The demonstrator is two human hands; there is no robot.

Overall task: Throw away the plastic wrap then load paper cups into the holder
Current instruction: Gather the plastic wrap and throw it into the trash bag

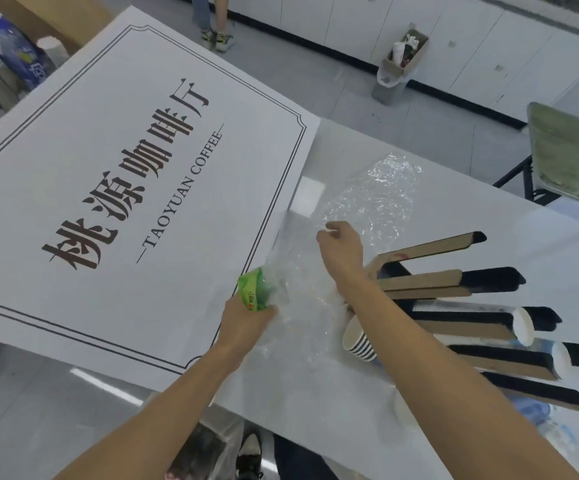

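Large white "TAOYUAN COFFEE" signboard (115, 188), over table's left edge. Left hand (246, 318), pinching green printed end of clear crinkled plastic wrap (333, 258), spread mid-table. Right hand (341, 245), fingers curled, pinching wrap. Stack of ribbed paper cups (359, 337), lying beside brown-and-black cardboard holder (471, 313), right edge.

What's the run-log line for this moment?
stage: gathering wrap | left hand: grips plastic wrap | right hand: pinches wrap | cups: on table

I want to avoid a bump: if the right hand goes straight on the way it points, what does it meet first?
Probably the crumpled plastic wrap just beyond the right hand; depth is unclear.
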